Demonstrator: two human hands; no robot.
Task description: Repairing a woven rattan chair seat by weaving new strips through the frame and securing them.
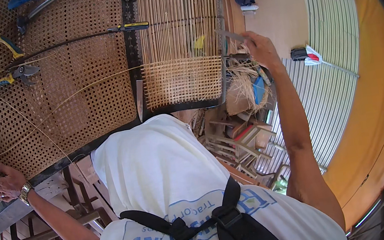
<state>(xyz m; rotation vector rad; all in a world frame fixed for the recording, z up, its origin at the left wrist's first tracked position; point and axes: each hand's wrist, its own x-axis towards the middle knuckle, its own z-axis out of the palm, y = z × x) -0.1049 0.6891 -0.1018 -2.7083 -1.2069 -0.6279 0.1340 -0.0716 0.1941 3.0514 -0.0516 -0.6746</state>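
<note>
My left hand (6, 181) lies with its fingers apart on a large panel of woven cane mesh (79, 94), near its lower left edge. A long cane strand (83, 92) runs over the mesh from close above these fingers to a smaller panel, half woven. On that panel, lengthwise strands (172, 18) stretch at the top and a tight weave (181, 82) fills the lower part. Beyond its right edge my right hand (262, 50) is closed on a flat grey metal blade (233, 36), which points toward the panel. The blade's held end is hidden by the fingers.
On the mesh lie pruning shears (23, 73), a yellow-and-black screwdriver (131, 27) and a hammer (43, 8). A flat metal strip (140, 100) rests on the dark frame between panels. Cane scraps (244, 85) pile below my right hand. Wooden chair frames (239, 140) stand below.
</note>
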